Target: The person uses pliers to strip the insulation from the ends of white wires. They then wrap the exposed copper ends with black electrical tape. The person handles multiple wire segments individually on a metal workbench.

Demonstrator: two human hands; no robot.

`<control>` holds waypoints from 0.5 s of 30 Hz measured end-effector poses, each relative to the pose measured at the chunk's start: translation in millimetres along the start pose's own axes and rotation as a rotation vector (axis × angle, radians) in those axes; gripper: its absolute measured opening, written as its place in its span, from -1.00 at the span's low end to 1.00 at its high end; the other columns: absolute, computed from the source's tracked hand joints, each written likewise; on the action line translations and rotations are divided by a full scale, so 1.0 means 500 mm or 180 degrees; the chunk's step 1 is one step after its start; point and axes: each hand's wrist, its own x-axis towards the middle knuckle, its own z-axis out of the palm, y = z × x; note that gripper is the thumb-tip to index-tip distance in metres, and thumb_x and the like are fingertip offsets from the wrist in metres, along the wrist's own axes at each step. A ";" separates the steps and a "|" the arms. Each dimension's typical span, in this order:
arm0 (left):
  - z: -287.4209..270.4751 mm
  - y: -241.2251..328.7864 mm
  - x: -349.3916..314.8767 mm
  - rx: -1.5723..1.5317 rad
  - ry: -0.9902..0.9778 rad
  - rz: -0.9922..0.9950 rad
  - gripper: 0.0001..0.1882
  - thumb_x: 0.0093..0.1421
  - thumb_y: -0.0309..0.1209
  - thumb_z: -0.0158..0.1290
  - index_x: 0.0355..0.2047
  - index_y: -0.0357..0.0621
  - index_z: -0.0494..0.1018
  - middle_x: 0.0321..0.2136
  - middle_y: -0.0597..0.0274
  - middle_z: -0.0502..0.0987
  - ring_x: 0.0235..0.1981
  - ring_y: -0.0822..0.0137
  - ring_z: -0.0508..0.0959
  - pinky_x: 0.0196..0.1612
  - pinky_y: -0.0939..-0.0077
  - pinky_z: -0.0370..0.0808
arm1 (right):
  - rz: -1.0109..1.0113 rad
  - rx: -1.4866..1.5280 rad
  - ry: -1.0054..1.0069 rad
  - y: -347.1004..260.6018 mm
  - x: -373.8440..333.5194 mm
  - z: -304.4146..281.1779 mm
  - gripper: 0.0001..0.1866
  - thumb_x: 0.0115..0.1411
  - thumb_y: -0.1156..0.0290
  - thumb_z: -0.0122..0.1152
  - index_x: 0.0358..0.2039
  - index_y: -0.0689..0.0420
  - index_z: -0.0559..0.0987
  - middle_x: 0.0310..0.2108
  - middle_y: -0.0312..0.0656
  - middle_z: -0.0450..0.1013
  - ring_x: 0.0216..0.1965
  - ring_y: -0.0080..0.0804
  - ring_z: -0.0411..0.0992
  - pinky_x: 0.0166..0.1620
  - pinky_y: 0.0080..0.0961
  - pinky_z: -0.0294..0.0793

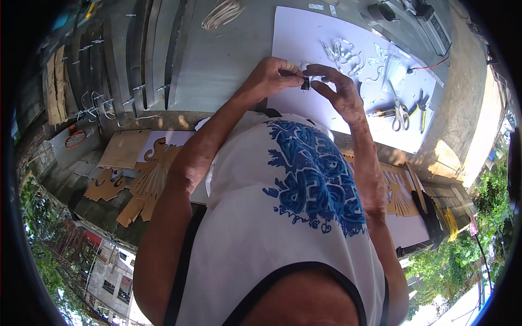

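Both hands meet above the near left part of a white sheet (296,32). With its thumb and index finger, my left hand (272,75) pinches a small black strip-like piece (305,83). My right hand (342,92) curls in from the other side, its fingertips close around the same spot. Something small and pale shows between its fingers, too small to name. Beyond the right hand lie several white looped cables (345,57). Scissors (401,113) and pliers with yellow-black handles (421,111) rest to the right, beside another tool with dark and orange handles (382,113).
A clear plastic bag (397,70) lies on the sheet. Coiled pale cord (223,13) sits at the far side of the grey table. Long dark strips (136,54) with clips stand at left. Cut-out brown panels (157,168) lie below the table edge. A red wire (432,65) runs at right.
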 end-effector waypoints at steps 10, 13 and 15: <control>-0.008 -0.008 -0.003 0.0310 0.0109 0.0063 -0.73 0.07 -0.34 0.31 -0.30 -0.31 0.67 -0.42 0.12 0.69 -0.38 0.40 0.63 -0.24 0.52 0.54 | 0.0372 -0.0003 -0.0514 0.044 0.015 -0.005 -0.74 0.19 0.47 0.36 -0.09 0.17 0.67 -0.22 -0.25 0.65 -0.12 -0.40 0.55 0.04 -0.40 0.50; -0.005 -0.002 -0.003 0.0431 0.0166 0.0085 -0.72 0.07 -0.33 0.31 -0.30 -0.31 0.67 -0.42 0.09 0.69 -0.39 0.39 0.64 -0.24 0.51 0.55 | 0.0548 0.0345 -0.0511 0.048 0.013 -0.006 -0.77 0.22 0.50 0.33 -0.10 0.22 0.65 -0.25 -0.22 0.64 -0.18 -0.45 0.56 -0.01 -0.46 0.53; -0.004 0.004 -0.005 0.0463 0.0197 0.0123 -0.73 0.08 -0.34 0.30 -0.30 -0.32 0.66 -0.42 0.08 0.69 -0.39 0.37 0.65 -0.24 0.51 0.55 | 0.0612 0.0641 -0.0540 0.043 0.013 -0.005 -0.78 0.22 0.52 0.32 -0.11 0.25 0.64 -0.26 -0.20 0.63 -0.22 -0.48 0.55 -0.06 -0.51 0.54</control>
